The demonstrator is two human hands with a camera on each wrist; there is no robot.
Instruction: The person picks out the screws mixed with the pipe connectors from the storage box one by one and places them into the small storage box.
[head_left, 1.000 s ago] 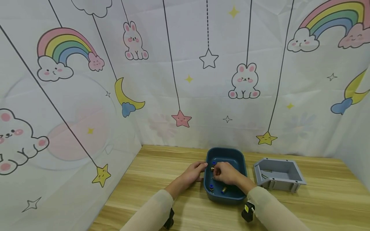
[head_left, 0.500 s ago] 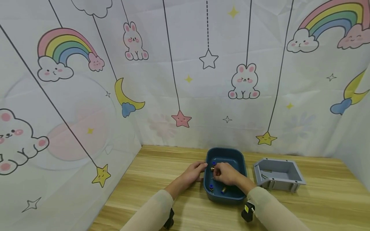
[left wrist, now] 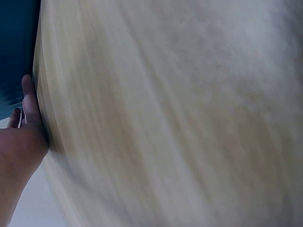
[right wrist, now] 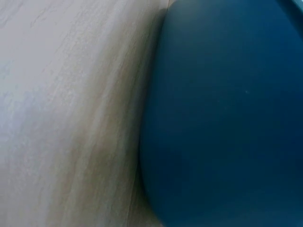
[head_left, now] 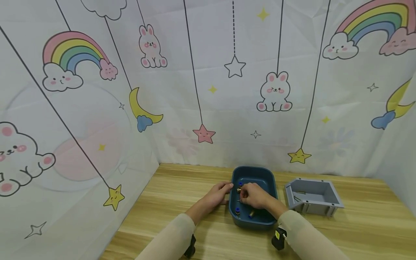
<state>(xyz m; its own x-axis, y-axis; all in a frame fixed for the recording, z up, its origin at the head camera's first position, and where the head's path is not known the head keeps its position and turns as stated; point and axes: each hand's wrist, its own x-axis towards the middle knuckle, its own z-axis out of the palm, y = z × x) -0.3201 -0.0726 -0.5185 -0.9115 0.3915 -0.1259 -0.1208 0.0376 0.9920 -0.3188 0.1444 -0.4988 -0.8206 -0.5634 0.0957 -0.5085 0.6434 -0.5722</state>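
Note:
The blue bin (head_left: 254,174) stands on the wooden table. My left hand (head_left: 216,195) is at its left side, thumb at the rim, and in the left wrist view the fingers (left wrist: 29,101) lie straight against the outer wall. Inside the bin, my right hand (head_left: 255,196) has its fingers curled and pinches a thin screw (head_left: 238,200), whose end just shows at the fingertips; the rest is hidden. Brass fittings with blue collars lie around it: one fitting (head_left: 237,211) near the left front, another fitting (head_left: 251,214) at the front, others by the left wall.
To the right of the bin stands a grey open-fronted parts box (head_left: 331,198) with a few screws (head_left: 297,198) inside. A printed cloth (head_left: 247,144) hangs behind the table (head_left: 182,177) and on its left. The right wrist view shows mostly the outer wall of the bin.

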